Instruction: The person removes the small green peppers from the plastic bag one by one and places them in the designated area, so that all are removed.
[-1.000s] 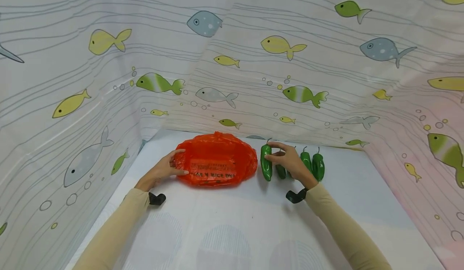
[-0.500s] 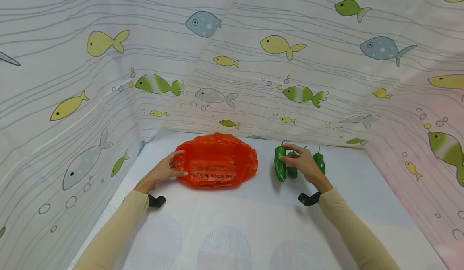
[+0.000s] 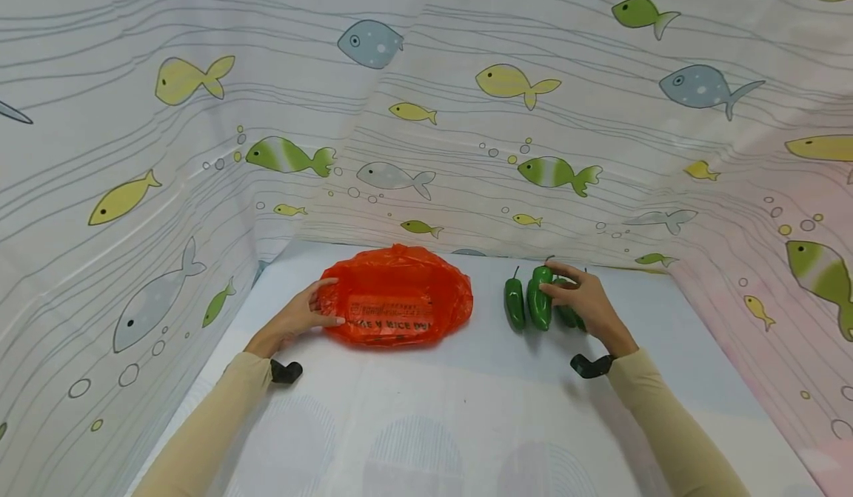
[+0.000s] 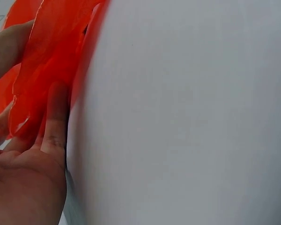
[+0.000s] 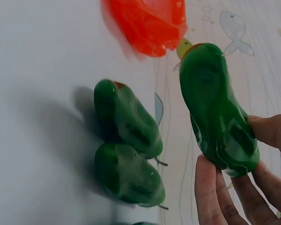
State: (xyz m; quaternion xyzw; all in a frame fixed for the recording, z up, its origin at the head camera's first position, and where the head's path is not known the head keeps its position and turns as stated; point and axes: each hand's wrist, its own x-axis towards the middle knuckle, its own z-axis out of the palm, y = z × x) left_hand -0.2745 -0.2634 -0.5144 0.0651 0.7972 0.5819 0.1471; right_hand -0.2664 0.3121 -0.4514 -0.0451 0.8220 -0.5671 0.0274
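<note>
In the head view my right hand (image 3: 583, 301) pinches a glossy green pepper (image 3: 538, 301) between thumb and fingers. The right wrist view shows this pepper (image 5: 213, 103) raised off the table, its narrower end in the fingers. Left of it lies another green pepper (image 3: 514, 304); further ones sit behind the hand, partly hidden. Two lying peppers (image 5: 129, 119) show in the right wrist view, their thin stems pointing away. My left hand (image 3: 293, 315) holds the left side of a red plastic bag (image 3: 393, 327), whose mouth gapes. In the left wrist view, a finger shows through the thin plastic (image 4: 47, 61).
A white table (image 3: 426, 401) with pale printed shapes lies under everything. Fish-printed sheets (image 3: 460, 134) rise behind it and on both sides. A dark wrist mount (image 3: 286, 371) sits on the left wrist and another (image 3: 591, 366) on the right.
My right hand has moved steadily to the right, carrying the pepper, past another pepper that now shows uncovered to its left. The left hand and the bag have stayed nearly still.
</note>
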